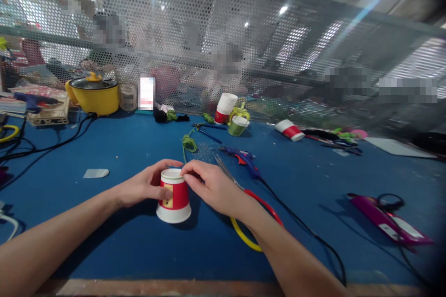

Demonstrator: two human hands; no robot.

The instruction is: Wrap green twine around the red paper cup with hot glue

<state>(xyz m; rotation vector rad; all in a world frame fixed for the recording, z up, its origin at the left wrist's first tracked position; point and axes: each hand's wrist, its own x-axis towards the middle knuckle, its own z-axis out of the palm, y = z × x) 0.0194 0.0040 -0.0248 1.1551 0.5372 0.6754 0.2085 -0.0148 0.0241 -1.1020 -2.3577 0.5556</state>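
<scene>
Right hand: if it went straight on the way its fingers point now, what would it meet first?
The upside-down red-and-white cup: the right hand appears to be at its upper edge. Beyond that, the left hand seems next in line, though depth there is hard to judge.

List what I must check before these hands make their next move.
1. Cup upside down on the table: ok, wide end down.
2. Left hand steadying the cup: ok, thumb against its side.
3. Right hand at the cup's top edge: ok.
4. Green yarn gripped by the right hand: cannot tell; it runs toward the cup and its end is hidden.
5. Scissors clear of the right forearm: not ok, the arm crosses over them in view.
6. Glue gun hot: cannot tell.
</scene>
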